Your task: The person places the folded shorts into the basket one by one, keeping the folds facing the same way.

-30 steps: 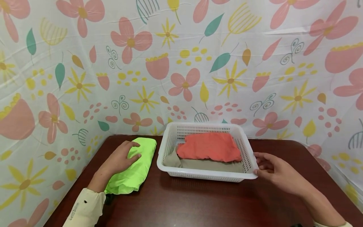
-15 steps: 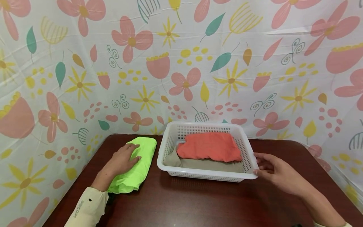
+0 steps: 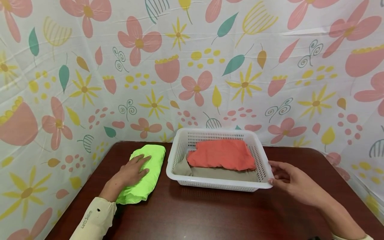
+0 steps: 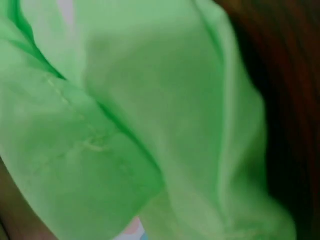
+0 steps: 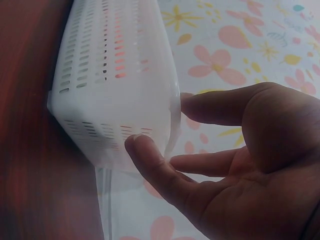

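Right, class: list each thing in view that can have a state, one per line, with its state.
Green cloth: folded, on table, left hand resting flat on it.
Basket: upright, holding cloths.
Orange cloth: folded, on top.
Beige cloth: folded, underneath.
Right hand: fingers touching basket rim.

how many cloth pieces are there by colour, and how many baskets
green cloth under the left hand, on the table: 1
orange cloth in the basket: 1
beige cloth beneath the orange one: 1
white basket, right hand touching its corner: 1
total: 3 cloths, 1 basket, 4 things
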`<state>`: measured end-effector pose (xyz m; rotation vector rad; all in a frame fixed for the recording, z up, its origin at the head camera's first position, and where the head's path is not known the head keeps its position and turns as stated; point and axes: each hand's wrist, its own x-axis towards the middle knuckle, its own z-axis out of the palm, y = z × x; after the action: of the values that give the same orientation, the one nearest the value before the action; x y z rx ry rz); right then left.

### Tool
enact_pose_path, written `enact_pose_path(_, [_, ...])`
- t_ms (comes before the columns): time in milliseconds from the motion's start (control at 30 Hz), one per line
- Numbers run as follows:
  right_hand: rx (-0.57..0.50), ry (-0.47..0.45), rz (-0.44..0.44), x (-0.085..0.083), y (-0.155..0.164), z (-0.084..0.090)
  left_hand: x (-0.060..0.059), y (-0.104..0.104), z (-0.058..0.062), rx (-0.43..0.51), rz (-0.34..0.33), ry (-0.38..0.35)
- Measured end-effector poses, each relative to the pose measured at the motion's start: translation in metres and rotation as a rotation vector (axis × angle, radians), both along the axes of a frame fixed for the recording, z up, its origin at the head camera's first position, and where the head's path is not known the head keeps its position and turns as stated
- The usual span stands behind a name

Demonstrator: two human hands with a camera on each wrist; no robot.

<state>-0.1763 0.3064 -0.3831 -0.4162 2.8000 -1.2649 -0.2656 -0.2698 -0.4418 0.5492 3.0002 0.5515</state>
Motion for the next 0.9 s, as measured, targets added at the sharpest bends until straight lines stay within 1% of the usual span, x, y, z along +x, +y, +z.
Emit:
enact_pose_path(133, [-0.008,-0.001,0.007,-0.001,0.001,0.0,-0.004,-0.004,-0.008,0.014,-0.002,-0.015])
enact_pose_path(200, [-0.013,0.003,0.012,-0.001,0.001,0.0,-0.004,-0.004,-0.008,0.016,-0.002,-0.022])
enact_pose_path(267, [-0.016,0.005,0.015,-0.001,0.001,0.0,-0.003,-0.003,-0.006,0.009,0.0,-0.031])
enact_pose_path(400, [-0.019,0.001,0.015,-0.001,0.001,0.0,0.002,0.001,0.003,0.0,0.007,-0.053])
enact_pose_path(567, [-0.011,-0.005,0.008,-0.001,0.0,0.001,0.007,0.005,0.013,-0.013,0.008,-0.053])
enact_pose_path(733, [-0.005,-0.009,0.006,-0.001,0.0,0.001,0.009,0.005,0.015,-0.013,-0.001,-0.059])
enact_pose_path(900, [-0.004,-0.008,0.007,0.0,0.001,0.001,0.009,0.005,0.014,-0.008,-0.02,-0.059])
